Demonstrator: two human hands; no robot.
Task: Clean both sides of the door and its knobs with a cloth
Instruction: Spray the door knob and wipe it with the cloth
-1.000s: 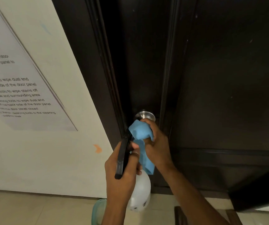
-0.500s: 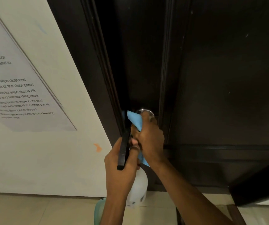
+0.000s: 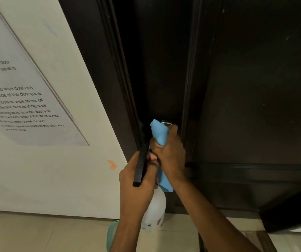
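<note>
Right hand (image 3: 169,151) fingers clenched around blue cloth (image 3: 159,133) over metal doorknob (image 3: 166,122); left hand (image 3: 137,184) gripping white spray bottle (image 3: 154,210).

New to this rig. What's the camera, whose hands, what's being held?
There is no robot here: a person wears one wide-angle camera on the head, looking down at their own two hands. The right hand presses a blue cloth over the metal door knob on a dark door. The left hand holds a black phone together with a white spray bottle. A printed instruction sheet hangs on the wall at left.
</note>
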